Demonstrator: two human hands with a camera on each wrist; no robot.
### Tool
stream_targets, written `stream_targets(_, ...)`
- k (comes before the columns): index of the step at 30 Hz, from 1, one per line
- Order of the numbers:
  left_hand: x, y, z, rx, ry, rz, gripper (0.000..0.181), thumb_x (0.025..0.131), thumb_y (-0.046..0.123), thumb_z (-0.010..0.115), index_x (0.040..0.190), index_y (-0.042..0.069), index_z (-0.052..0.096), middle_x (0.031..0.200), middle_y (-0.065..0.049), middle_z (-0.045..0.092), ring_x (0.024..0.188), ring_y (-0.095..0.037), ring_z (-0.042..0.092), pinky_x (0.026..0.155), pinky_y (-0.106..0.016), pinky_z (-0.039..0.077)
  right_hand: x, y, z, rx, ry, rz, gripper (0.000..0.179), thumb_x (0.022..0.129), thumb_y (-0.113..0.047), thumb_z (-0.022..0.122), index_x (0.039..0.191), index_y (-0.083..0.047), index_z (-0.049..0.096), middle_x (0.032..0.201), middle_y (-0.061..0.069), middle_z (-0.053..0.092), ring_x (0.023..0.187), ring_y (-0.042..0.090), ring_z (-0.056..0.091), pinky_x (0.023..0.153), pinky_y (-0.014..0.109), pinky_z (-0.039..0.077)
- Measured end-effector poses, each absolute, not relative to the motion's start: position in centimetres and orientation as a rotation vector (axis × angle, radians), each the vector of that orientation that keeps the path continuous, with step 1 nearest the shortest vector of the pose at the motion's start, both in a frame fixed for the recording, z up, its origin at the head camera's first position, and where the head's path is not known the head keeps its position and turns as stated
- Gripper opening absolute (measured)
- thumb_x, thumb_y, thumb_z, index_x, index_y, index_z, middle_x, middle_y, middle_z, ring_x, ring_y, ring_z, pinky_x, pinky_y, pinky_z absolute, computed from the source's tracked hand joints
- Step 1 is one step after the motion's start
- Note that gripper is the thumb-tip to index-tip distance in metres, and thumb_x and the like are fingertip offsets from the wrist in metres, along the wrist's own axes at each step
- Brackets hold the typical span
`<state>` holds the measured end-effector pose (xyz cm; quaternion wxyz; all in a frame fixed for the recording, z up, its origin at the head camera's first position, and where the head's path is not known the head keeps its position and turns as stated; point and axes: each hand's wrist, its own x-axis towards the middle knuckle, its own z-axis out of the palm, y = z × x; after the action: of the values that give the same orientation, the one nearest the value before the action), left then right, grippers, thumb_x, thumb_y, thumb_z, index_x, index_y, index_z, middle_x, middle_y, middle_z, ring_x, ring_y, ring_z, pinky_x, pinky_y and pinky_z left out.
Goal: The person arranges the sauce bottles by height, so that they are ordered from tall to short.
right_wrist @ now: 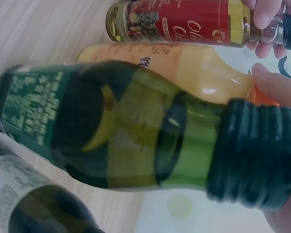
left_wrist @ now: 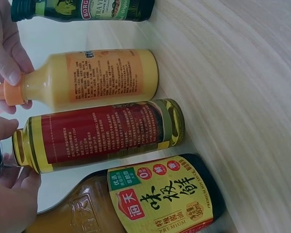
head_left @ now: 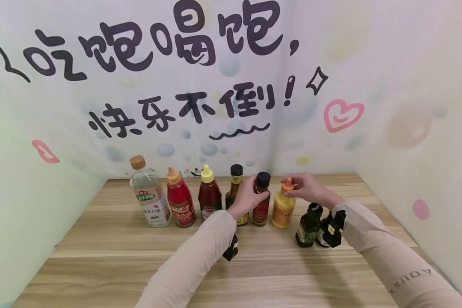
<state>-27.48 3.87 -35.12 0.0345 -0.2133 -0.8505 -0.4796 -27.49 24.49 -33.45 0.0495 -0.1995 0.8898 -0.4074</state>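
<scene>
My left hand [head_left: 247,198] grips the neck of a red-labelled olive oil bottle [head_left: 260,210] with a black cap, its thumb and fingers on either side. Just to the right, my right hand [head_left: 309,188] pinches the orange nozzle cap of a yellow squeeze bottle [head_left: 282,208]. Both bottles stand upright on the table, close beside each other. A soy sauce bottle [left_wrist: 160,194] with a yellow label is left of the oil bottle, partly hidden by my left hand in the head view. In the right wrist view, a green olive oil bottle [right_wrist: 121,126] covers part of the yellow one.
Further left stand a clear white vinegar bottle [head_left: 150,196], a red sauce bottle [head_left: 181,203] and a dark red squeeze bottle [head_left: 209,196] with a yellow cap. Near my right forearm is another dark bottle [right_wrist: 48,208]. A printed cloth [head_left: 231,107] hangs behind the wooden table [head_left: 108,256].
</scene>
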Motion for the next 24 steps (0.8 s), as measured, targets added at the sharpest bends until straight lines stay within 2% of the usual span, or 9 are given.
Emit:
stream_targets(6,-27.56,3.94,-35.28,-0.644,-2.618,-1.473,0.032,0.079,0.011,0.066,0.107,0.003,0.053,0.099,-0.009,0.060,0.091,-0.021,0.056,0.077,-0.032,0.046,-27.76,24.38,-33.23,-0.626,2.722,-1.204,0.029,0.079,-0.005,0.065,0.105,0.003,0.057,0.114,0.022,0.054,0.103,0.036,0.053,0.077,0.037,0.049)
stream_targets(14,-27.31,3.93,-35.41,-0.642,-2.611,-1.474,0.031,0.078,0.011,0.066,0.106,0.004,0.053,0.097,-0.009,0.060,0.090,-0.021,0.056,0.076,-0.031,0.046,-27.88,24.25,-33.35,-0.685,2.724,-1.208,0.034,0.079,-0.004,0.065,0.110,0.005,0.054,0.109,0.023,0.055,0.100,0.035,0.054,0.077,0.038,0.049)
stream_targets(18,-27.18,3.99,-35.61,-0.632,-2.603,-1.495,0.037,0.078,0.011,0.065,0.111,0.002,0.050,0.105,-0.012,0.059,0.097,-0.023,0.055,0.081,-0.033,0.046,-27.79,24.21,-33.38,-0.681,2.710,-1.217,0.036,0.080,-0.005,0.064,0.112,0.006,0.053,0.108,0.021,0.057,0.100,0.033,0.054,0.078,0.038,0.048)
stream_targets(24,-26.80,4.14,-35.87,-0.610,-2.609,-1.521,0.050,0.079,0.011,0.065,0.122,0.001,0.044,0.120,-0.016,0.052,0.113,-0.027,0.047,0.091,-0.038,0.040,-27.72,24.15,-33.31,-0.678,2.706,-1.214,0.035,0.081,-0.005,0.063,0.111,0.006,0.053,0.108,0.022,0.057,0.101,0.033,0.054,0.079,0.039,0.047)
